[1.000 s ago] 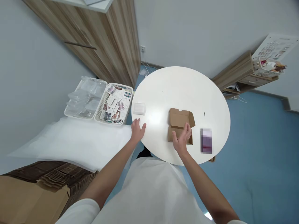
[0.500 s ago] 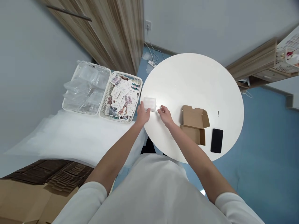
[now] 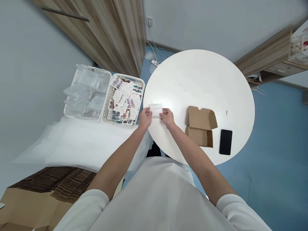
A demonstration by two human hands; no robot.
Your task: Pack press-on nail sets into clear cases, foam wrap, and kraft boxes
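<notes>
A small white foam-wrapped packet (image 3: pixel 156 110) is at the left side of the round white table (image 3: pixel 204 80). My left hand (image 3: pixel 145 117) grips its left edge, thumb on the near side. On the opposite edge, my right hand (image 3: pixel 167 116) pinches the packet between thumb and fingers. What lies inside the wrapping is hidden. To the right of my right forearm sits an open brown cardboard box (image 3: pixel 201 138) with its lid folded back.
A black phone (image 3: pixel 225 142) lies right of the box. Left of the table stand a basket of press-on nail cards (image 3: pixel 125 99) and a basket of clear plastic packaging (image 3: pixel 88 89). White foam sheets (image 3: pixel 84 141) spread below them, above a carton of folded cardboard (image 3: pixel 64 183).
My right hand has moved left and closed on the packet's right edge, where before it was apart from it. My left hand stays on the left edge.
</notes>
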